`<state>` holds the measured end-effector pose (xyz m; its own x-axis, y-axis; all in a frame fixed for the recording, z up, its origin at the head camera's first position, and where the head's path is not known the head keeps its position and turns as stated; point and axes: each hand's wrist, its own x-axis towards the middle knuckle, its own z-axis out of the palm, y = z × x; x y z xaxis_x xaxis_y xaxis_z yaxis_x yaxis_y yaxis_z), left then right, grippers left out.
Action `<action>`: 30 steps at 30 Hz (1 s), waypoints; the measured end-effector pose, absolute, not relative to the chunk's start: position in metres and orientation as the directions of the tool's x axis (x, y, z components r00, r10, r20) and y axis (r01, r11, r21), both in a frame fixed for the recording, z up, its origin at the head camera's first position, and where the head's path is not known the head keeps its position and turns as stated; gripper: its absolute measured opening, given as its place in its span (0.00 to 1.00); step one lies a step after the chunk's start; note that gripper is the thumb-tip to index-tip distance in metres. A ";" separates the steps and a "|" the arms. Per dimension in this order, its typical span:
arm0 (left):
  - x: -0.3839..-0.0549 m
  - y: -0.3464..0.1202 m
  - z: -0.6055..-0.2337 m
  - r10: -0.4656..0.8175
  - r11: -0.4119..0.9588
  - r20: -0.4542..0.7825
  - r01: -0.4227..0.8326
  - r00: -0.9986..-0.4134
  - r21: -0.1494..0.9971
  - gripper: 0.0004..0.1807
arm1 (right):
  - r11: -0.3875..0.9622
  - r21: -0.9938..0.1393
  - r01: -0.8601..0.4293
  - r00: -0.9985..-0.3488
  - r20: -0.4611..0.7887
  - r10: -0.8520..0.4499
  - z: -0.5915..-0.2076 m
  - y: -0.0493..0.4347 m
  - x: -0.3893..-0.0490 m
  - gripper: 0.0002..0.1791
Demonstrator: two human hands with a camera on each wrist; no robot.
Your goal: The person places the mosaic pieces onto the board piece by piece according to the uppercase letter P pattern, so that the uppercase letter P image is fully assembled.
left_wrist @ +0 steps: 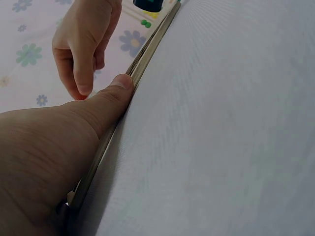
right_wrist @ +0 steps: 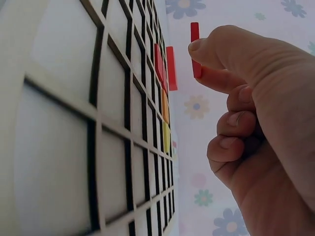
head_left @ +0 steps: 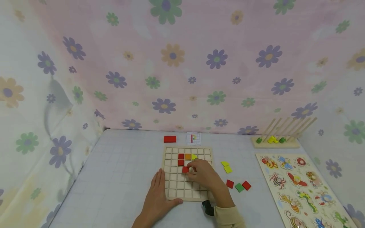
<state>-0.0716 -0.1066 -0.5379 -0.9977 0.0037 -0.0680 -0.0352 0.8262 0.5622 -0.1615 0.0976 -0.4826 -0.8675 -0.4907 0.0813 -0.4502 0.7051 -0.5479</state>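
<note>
A wooden grid board [head_left: 172, 185] lies on the table. Along one row sit a red tile [head_left: 181, 156], an orange tile [head_left: 188, 156] and a yellow tile [head_left: 194, 156], with a second red tile [head_left: 181, 162] just below the first. My right hand [head_left: 203, 173] pinches a square red tile [right_wrist: 195, 59] between thumb and index finger, over the middle of the board and raised off it in the right wrist view. Straight fingers of my left hand [head_left: 157, 199] rest along the board's left edge, its thumb [left_wrist: 120, 83] at the near edge.
Behind the board are a red block [head_left: 169, 139] and a pattern card [head_left: 193, 138]. Loose yellow pieces [head_left: 227, 169], red tiles [head_left: 246, 185] and a green tile [head_left: 239, 187] lie right of it. Farther right stand a peg rack [head_left: 276, 144] and an insect puzzle [head_left: 296, 193].
</note>
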 end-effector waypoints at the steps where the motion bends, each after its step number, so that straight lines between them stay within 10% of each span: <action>1: -0.072 -0.106 -0.538 0.006 0.825 -0.070 -0.034 -0.998 0.564 0.76 | 0.708 -0.543 -0.451 -0.867 0.079 -0.492 -0.485 0.096 -0.162 0.09; 30: -0.071 -0.107 -0.541 0.022 0.842 -0.035 0.000 -0.999 0.539 0.74 | 0.788 -0.463 -0.407 -0.897 0.040 -0.440 -0.498 0.071 -0.167 0.10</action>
